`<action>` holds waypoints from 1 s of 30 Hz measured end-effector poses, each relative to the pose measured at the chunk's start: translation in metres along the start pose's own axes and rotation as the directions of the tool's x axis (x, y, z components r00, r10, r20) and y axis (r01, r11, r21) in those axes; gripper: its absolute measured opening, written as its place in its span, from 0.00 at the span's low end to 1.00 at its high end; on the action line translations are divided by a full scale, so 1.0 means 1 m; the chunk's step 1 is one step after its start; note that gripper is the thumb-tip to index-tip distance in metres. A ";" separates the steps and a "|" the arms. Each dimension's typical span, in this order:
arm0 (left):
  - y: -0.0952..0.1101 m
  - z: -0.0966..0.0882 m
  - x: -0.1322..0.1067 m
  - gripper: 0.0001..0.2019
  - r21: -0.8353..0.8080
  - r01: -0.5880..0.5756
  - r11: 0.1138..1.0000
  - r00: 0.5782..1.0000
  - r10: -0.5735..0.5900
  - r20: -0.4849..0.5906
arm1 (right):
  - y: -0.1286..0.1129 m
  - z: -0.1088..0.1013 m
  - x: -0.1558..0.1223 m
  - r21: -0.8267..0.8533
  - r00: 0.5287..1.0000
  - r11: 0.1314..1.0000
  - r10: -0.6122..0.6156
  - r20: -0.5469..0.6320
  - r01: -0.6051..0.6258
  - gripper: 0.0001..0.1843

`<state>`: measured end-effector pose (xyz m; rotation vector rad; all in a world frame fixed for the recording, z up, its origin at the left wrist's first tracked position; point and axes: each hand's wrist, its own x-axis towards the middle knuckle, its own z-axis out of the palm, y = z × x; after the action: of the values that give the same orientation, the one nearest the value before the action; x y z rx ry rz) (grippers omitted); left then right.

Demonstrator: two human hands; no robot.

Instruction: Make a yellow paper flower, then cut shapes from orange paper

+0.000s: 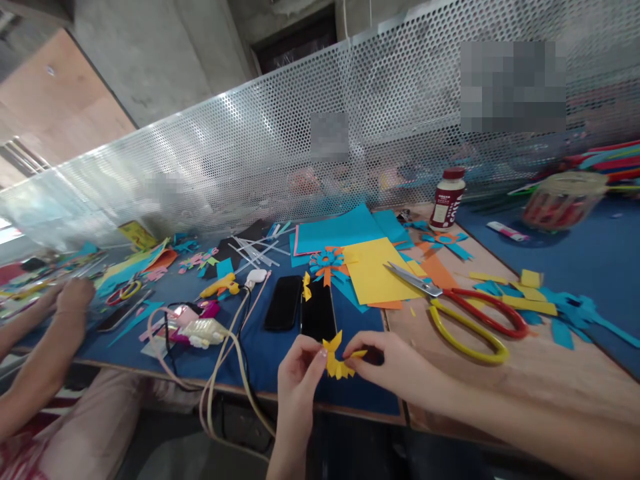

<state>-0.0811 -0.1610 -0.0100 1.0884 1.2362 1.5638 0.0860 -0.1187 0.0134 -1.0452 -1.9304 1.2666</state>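
Between my hands is a small yellow paper cutout [341,367] with pointed, petal-like tips, curved into an open ring. My left hand [300,373] pinches its left end between thumb and fingers. The fingertips of my right hand [377,353] are closed on its right end. Just beyond my hands lie two dark phones, a smaller one [283,303] and a longer one [319,320]; a small yellow paper piece [307,285] rests at the longer one's top edge. To the right are large scissors [465,308] with red and yellow handles, blades partly apart.
Yellow sheets [377,270] and blue sheets [340,230] lie ahead, near a blue-orange paper flower [327,263]. A maroon-capped bottle [447,200] stands by the perforated metal screen [280,153]. Left are a yellow glue gun [220,287], tangled cables [235,347] and another person's arms [60,333].
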 end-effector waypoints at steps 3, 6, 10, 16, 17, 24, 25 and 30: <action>0.003 0.002 0.000 0.14 0.078 0.031 0.996 0.997 -0.036 0.071 | -0.001 -0.002 0.001 -0.040 1.000 0.999 -0.007 -0.021 0.006 0.07; 0.005 0.002 0.000 0.13 0.180 0.054 0.982 0.988 -0.079 0.136 | -0.004 -0.005 0.000 -0.080 0.999 0.996 -0.035 -0.022 0.033 0.09; 0.007 0.001 0.001 0.12 0.220 0.058 0.974 0.988 -0.088 0.130 | -0.004 -0.005 -0.003 -0.148 0.994 0.984 -0.106 -0.035 0.100 0.07; 0.005 -0.002 0.000 0.12 0.186 0.047 0.981 0.993 -0.065 0.095 | -0.018 -0.017 -0.001 -0.265 0.990 0.954 -0.130 0.060 0.141 0.09; 0.003 -0.004 -0.001 0.12 0.177 0.043 0.983 0.996 -0.057 0.071 | -0.022 -0.022 0.003 -0.267 0.991 0.955 -0.109 0.080 0.126 0.12; -0.007 -0.016 -0.007 0.14 0.039 0.019 0.999 0.985 -0.012 -0.173 | -0.017 -0.028 0.085 -0.749 0.903 0.551 -0.405 0.147 0.369 0.15; -0.007 -0.017 -0.008 0.14 0.030 0.000 1.000 0.984 0.005 -0.180 | -0.012 -0.021 0.098 -0.811 0.894 0.458 -0.415 0.167 0.364 0.18; -0.002 -0.024 -0.011 0.08 0.047 -0.110 0.993 0.989 0.114 -0.092 | 0.002 0.013 0.134 -0.913 0.902 0.290 -0.404 0.154 0.286 0.21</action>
<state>-0.1009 -0.1769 -0.0161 1.1389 1.2947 1.6982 0.0077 -0.0095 0.0145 -0.9993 -2.6146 -0.3050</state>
